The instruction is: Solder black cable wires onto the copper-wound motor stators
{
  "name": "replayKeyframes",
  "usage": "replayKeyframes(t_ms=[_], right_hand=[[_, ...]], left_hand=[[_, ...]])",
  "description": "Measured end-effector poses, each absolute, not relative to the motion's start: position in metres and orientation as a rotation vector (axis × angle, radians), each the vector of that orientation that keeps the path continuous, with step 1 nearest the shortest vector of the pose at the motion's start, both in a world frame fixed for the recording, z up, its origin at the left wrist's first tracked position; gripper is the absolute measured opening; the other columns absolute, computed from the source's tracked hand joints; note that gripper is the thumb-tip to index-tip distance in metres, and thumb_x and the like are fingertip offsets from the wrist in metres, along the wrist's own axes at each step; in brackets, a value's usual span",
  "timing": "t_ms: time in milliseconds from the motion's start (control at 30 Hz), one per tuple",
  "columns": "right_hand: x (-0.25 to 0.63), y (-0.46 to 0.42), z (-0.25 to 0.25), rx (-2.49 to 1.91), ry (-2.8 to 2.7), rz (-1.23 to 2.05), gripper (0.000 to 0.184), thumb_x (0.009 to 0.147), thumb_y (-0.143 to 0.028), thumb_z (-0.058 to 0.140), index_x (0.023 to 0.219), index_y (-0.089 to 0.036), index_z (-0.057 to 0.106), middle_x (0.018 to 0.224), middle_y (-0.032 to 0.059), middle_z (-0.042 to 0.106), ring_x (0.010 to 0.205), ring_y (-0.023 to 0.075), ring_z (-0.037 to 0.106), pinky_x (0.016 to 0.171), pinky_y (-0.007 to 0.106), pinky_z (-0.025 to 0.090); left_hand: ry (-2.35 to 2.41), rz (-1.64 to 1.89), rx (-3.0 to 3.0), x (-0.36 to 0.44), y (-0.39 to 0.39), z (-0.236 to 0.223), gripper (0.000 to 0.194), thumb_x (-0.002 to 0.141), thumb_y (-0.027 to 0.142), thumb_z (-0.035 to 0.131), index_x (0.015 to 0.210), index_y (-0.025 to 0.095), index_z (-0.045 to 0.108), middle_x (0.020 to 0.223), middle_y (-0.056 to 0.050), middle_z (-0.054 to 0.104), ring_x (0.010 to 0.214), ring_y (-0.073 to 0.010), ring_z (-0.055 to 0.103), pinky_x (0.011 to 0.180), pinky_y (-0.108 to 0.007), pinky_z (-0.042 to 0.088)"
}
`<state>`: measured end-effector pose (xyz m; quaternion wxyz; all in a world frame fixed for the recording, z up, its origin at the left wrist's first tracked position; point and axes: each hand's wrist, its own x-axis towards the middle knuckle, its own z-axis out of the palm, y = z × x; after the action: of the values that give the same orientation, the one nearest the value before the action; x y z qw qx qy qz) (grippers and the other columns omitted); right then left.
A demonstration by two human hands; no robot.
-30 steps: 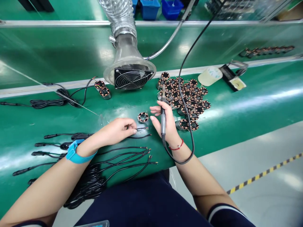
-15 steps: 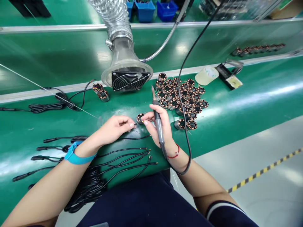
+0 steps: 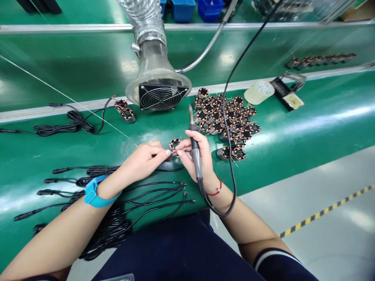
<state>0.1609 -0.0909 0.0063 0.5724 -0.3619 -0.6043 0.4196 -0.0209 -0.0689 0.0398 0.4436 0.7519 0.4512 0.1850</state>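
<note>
Hands close together, fingertips meeting at a copper coil (image 3: 175, 144): left hand (image 3: 143, 160) pinching a thin wire end (image 3: 175, 155) against it, right hand (image 3: 203, 160) steadying the coil, soldering iron (image 3: 197, 166) gripped tip-up, clear of the joint. Firm wire seating advised before any heat.

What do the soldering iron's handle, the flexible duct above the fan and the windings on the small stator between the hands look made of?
The soldering iron handle looks like grey plastic, given its smooth moulded look. The flexible duct looks like ribbed aluminium foil, from its crinkled silver sheen. The stator windings look like enamelled copper wire, going by their glossy orange-brown colour.
</note>
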Motion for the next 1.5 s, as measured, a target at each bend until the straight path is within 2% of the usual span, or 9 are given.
replayKeyframes(t_ms=[100, 167, 267, 367, 533, 700, 900, 1333, 1500], right_hand=[[0.162, -0.091, 0.008, -0.834, -1.458, 0.942, 0.051, 0.084, -0.008, 0.062, 0.127, -0.029, 0.046, 0.088, -0.0035, 0.062, 0.078, 0.0078, 0.063, 0.074, 0.022, 0.056], [0.161, -0.092, 0.008, -0.825, -1.493, 0.904, 0.049, 0.085, -0.009, 0.061, 0.127, -0.028, 0.046, 0.087, -0.0034, 0.062, 0.078, 0.0085, 0.062, 0.074, 0.023, 0.056], [0.159, -0.093, 0.006, -0.849, -1.542, 0.873, 0.048, 0.086, -0.010, 0.061, 0.128, -0.028, 0.046, 0.087, -0.0035, 0.062, 0.079, 0.0089, 0.062, 0.076, 0.024, 0.055], [0.160, -0.094, 0.003, -0.919, -1.581, 0.888, 0.049, 0.087, -0.012, 0.060, 0.131, -0.028, 0.044, 0.089, -0.0027, 0.065, 0.081, 0.0104, 0.063, 0.080, 0.028, 0.054], [0.173, -0.101, 0.005, -1.147, -1.551, 0.846, 0.045, 0.095, -0.022, 0.050, 0.139, -0.029, 0.041, 0.090, -0.0001, 0.070, 0.084, 0.0136, 0.067, 0.081, 0.032, 0.057], [0.185, -0.118, 0.004, -1.150, -1.567, 0.603, 0.034, 0.092, -0.026, 0.057, 0.125, -0.028, 0.057, 0.097, 0.0029, 0.068, 0.077, 0.0162, 0.064, 0.073, 0.036, 0.056], [0.187, -0.130, -0.008, -1.103, -1.524, 0.517, 0.025, 0.085, -0.024, 0.063, 0.109, -0.027, 0.059, 0.085, 0.0022, 0.068, 0.063, 0.0159, 0.062, 0.054, 0.032, 0.051], [0.187, -0.136, -0.017, -1.150, -1.461, 0.587, 0.025, 0.085, -0.028, 0.066, 0.109, -0.029, 0.060, 0.094, 0.0006, 0.069, 0.072, 0.0152, 0.070, 0.060, 0.030, 0.057], [0.187, -0.137, -0.017, -1.201, -1.446, 0.587, 0.024, 0.085, -0.030, 0.066, 0.108, -0.027, 0.061, 0.093, 0.0019, 0.069, 0.068, 0.0146, 0.070, 0.057, 0.029, 0.057]], left_hand=[[1.086, 0.481, 1.827, -0.020, -0.069, 0.039, 0.040, 0.094, 0.039, 0.046, 0.065, 0.015, 0.061, 0.073, -0.002, 0.058, 0.072, -0.0129, 0.053, 0.069, -0.028, 0.038], [1.061, 0.504, 1.693, -0.018, -0.070, 0.040, 0.030, 0.092, 0.037, 0.050, 0.076, 0.016, 0.064, 0.078, -0.002, 0.062, 0.075, -0.0132, 0.056, 0.072, -0.027, 0.041], [1.033, 0.504, 1.369, -0.015, -0.072, 0.042, 0.020, 0.087, 0.036, 0.055, 0.087, 0.017, 0.061, 0.070, 0.001, 0.060, 0.061, -0.0112, 0.054, 0.060, -0.025, 0.042], [1.067, 0.537, 1.289, -0.012, -0.071, 0.041, 0.018, 0.082, 0.033, 0.059, 0.076, 0.016, 0.057, 0.061, 0.004, 0.052, 0.052, -0.0081, 0.045, 0.052, -0.022, 0.036], [1.260, 0.675, 1.387, -0.011, -0.061, 0.030, 0.017, 0.076, 0.031, 0.060, 0.069, 0.015, 0.059, 0.064, 0.002, 0.055, 0.060, -0.0097, 0.047, 0.060, -0.023, 0.038], [1.327, 0.654, 1.437, -0.012, -0.055, 0.023, 0.018, 0.076, 0.032, 0.059, 0.070, 0.015, 0.062, 0.065, 0.002, 0.058, 0.061, -0.0107, 0.049, 0.059, -0.023, 0.037], [1.430, 0.619, 1.505, -0.013, -0.055, 0.024, 0.016, 0.077, 0.030, 0.059, 0.073, 0.016, 0.066, 0.067, 0.001, 0.063, 0.063, -0.0110, 0.052, 0.061, -0.022, 0.040], [1.460, 0.614, 1.463, -0.012, -0.056, 0.029, 0.013, 0.077, 0.026, 0.059, 0.070, 0.017, 0.066, 0.059, 0.003, 0.054, 0.053, -0.0080, 0.039, 0.056, -0.022, 0.036], [1.454, 0.615, 1.439, -0.012, -0.056, 0.028, 0.013, 0.077, 0.027, 0.060, 0.071, 0.017, 0.066, 0.062, 0.002, 0.057, 0.056, -0.0089, 0.044, 0.057, -0.022, 0.037]])
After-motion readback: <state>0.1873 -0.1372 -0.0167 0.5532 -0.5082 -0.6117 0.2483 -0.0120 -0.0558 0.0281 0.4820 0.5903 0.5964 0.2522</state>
